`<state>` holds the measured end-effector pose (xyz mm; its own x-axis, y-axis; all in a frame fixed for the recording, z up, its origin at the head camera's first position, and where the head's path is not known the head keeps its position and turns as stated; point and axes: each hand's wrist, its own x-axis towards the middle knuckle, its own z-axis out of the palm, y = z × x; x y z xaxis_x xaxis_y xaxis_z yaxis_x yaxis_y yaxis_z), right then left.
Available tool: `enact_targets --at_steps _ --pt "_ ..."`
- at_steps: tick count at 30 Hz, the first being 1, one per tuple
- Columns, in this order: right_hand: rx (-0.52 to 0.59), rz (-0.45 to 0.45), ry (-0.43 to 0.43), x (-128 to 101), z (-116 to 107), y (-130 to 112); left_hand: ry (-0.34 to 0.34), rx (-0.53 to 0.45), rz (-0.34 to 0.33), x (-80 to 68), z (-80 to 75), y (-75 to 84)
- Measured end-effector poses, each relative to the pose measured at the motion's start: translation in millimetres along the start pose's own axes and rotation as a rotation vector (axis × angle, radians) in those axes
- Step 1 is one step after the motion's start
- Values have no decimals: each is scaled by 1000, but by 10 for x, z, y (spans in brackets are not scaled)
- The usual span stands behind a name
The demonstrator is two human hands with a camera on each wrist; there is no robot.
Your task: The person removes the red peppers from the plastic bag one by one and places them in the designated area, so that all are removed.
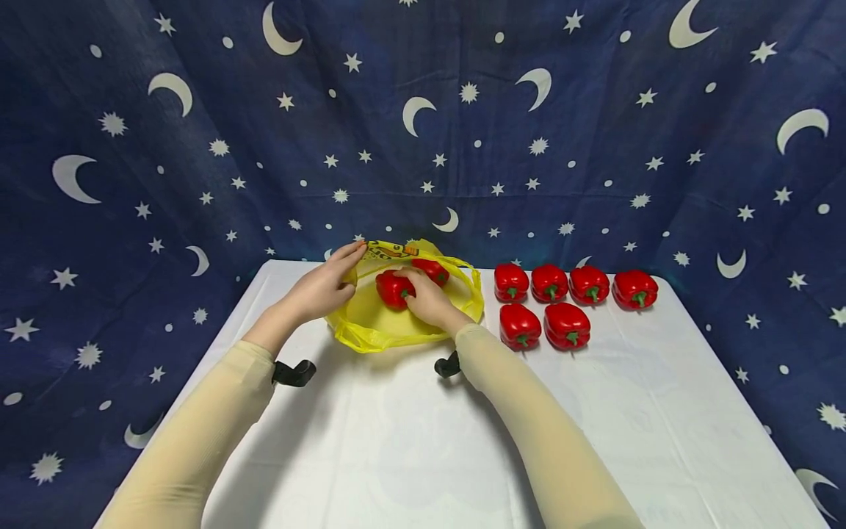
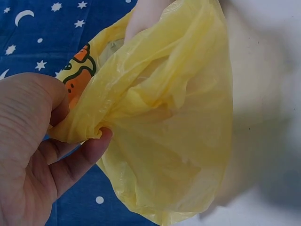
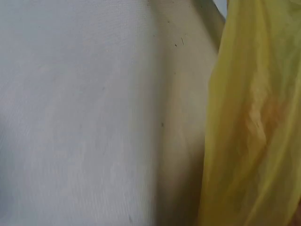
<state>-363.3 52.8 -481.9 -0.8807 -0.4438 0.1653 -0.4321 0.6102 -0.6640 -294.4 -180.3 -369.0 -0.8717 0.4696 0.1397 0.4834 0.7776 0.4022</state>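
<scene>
A person in pale beige sleeves (image 1: pixel 198 433) reaches across a white-covered table (image 1: pixel 396 441). The left hand (image 1: pixel 322 288) pinches a fold of a yellow plastic bag (image 1: pixel 390 323) between thumb (image 2: pixel 33 101) and fingers (image 2: pixel 80 157), holding its near-left rim up; the left wrist view shows the film bunched in that grip, a cartoon print beside the thumb. Just right of it, the right hand (image 1: pixel 428 297) lies inside the open bag, fingers curled over a red bell pepper (image 1: pixel 393 288). A second pepper (image 1: pixel 432 270) sits in the bag just beyond the right hand. Further right, apart from the bag, six red peppers (image 1: pixel 548 303) stand in two rows. Behind the hands hangs a dark blue backdrop (image 1: pixel 423 110) of moons and stars.
</scene>
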Motion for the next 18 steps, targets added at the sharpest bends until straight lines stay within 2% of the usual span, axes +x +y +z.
enact_targets --at_steps 5,13,18 --pt "57 -51 -79 -59 -74 28 -1 -4 12 -3 -16 -11" --pt "132 -34 -191 -218 -181 35 -23 -6 -7 -16 -10 -10" --pt "142 -38 -246 -272 -236 48 -31 0 -17 -28 -4 -23"
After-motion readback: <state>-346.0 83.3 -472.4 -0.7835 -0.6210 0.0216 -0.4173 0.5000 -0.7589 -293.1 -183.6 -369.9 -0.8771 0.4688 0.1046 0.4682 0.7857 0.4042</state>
